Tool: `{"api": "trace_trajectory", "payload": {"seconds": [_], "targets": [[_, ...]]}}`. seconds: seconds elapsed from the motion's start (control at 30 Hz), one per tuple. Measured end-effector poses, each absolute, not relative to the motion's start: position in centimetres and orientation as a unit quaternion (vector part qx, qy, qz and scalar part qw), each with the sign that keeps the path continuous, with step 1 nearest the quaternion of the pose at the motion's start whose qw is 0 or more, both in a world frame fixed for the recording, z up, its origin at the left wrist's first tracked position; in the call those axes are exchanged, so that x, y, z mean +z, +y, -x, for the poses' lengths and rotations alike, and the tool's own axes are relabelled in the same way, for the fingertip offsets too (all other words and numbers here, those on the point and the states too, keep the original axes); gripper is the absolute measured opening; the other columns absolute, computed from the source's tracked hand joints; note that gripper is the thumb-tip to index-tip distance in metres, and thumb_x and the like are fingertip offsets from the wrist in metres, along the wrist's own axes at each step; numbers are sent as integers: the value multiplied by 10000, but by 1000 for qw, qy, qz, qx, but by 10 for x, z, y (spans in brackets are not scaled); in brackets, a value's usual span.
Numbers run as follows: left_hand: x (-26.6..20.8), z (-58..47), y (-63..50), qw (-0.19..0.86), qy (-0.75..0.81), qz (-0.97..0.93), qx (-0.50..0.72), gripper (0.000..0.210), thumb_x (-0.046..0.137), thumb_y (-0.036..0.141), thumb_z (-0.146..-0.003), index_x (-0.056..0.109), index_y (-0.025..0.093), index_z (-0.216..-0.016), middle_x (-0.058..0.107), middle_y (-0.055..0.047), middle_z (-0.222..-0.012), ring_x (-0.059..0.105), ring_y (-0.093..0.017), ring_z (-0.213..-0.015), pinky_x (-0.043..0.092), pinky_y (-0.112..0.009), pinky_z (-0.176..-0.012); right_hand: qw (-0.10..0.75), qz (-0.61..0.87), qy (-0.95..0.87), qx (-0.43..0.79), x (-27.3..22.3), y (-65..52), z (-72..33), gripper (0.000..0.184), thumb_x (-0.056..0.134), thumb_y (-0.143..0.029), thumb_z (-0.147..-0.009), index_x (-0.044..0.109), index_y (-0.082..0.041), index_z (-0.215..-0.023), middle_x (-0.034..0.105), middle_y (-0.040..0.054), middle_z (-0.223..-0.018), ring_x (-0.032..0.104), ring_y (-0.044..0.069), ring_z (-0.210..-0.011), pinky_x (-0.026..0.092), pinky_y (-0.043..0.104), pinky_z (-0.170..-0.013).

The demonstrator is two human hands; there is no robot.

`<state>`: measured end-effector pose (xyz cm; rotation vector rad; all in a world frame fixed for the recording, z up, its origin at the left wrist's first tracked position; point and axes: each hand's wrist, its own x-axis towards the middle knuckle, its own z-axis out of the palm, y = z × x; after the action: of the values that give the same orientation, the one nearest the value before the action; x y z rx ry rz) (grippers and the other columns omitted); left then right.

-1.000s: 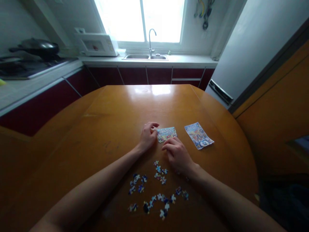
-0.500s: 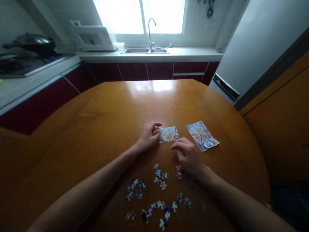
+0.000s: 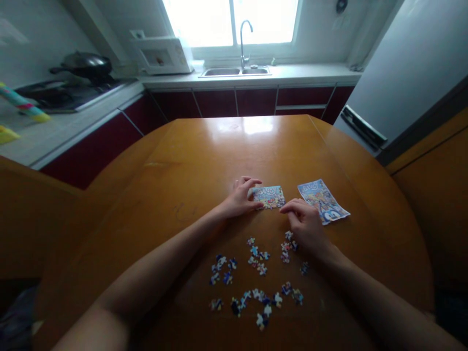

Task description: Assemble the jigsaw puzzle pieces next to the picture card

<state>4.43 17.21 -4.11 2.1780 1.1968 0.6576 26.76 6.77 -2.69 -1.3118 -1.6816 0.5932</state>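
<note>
A partly assembled jigsaw puzzle [image 3: 269,197] lies flat on the wooden table, its lower edge uneven. My left hand [image 3: 243,197] is at its left end, thumb at the lower edge and index finger at the upper edge, steadying it between them. At the puzzle's lower right corner is my right hand [image 3: 302,219], fingers curled and thumb and fingertips pressed together. Whatever the pinch may hold is too small to make out. Loose puzzle pieces [image 3: 258,256] lie scattered nearer me, some of them [image 3: 287,247] just beside my right hand.
A printed picture sheet [image 3: 323,201] lies right of the puzzle, partly behind my right hand. The round-ended wooden table [image 3: 204,156] carries everything. Beyond it are a counter with a sink [image 3: 223,72], a microwave [image 3: 164,56], a wok on a stove [image 3: 86,66] and a fridge [image 3: 405,73].
The view has swung a little to the left, so everything sits further right. My left thumb and index finger have spread along the puzzle's edges. My right hand stays by its lower right corner.
</note>
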Motion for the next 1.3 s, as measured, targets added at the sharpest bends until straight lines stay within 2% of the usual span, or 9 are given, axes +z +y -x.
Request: {"api": "trace_trajectory", "payload": {"seconds": [0.43,0.5,0.57,0.63,0.7,0.83,1.3], "targets": [[-46,-46,174,281,448,-803,274,626,866,295,-647,635,248,-1227,535,-96,-1213,503,-315,-1175,422,-517,-1051,468,551,-652,230,-22,73,-274,247,513,-90,-823,701,-219,-729,698,28,-794,626,204,-803,451,356,-750],[-46,-48,174,314,446,-781,305,543,825,295,-694,641,222,-1200,545,-101,-1198,551,-282,-1113,480,-465,-984,474,556,-644,227,-19,75,-277,239,517,-106,-823,703,-217,-722,702,31,-783,629,206,-790,450,357,-735],[-47,-50,174,346,459,-738,354,366,723,280,-790,646,178,-1133,575,-103,-1144,603,-220,-974,531,-378,-857,481,561,-635,225,-17,77,-280,236,514,-114,-818,704,-214,-722,704,34,-773,630,204,-773,449,351,-711],[-47,-52,172,347,484,-697,400,223,624,232,-845,647,153,-1053,612,-88,-1057,605,-170,-846,527,-311,-750,487,564,-628,225,-16,79,-283,236,509,-116,-813,704,-212,-721,706,35,-770,631,201,-761,449,344,-697],[-47,-53,171,332,497,-680,425,175,587,192,-850,644,150,-1010,635,-67,-991,587,-148,-788,508,-281,-708,489,566,-624,225,-17,81,-285,238,507,-117,-810,705,-211,-719,711,36,-772,633,199,-757,450,342,-694],[-47,-55,170,337,501,-668,436,166,565,161,-852,636,148,-1002,646,-54,-961,571,-124,-725,491,-257,-667,483,567,-627,230,-17,82,-286,234,514,-119,-805,717,-210,-734,721,44,-791,633,201,-764,451,346,-696],[-45,-56,170,325,499,-677,431,190,553,112,-829,640,136,-996,655,-60,-966,563,-125,-728,471,-256,-670,460,541,-662,241,-17,82,-285,237,519,-115,-811,720,-210,-728,709,41,-757,629,195,-732,454,344,-689]]}}
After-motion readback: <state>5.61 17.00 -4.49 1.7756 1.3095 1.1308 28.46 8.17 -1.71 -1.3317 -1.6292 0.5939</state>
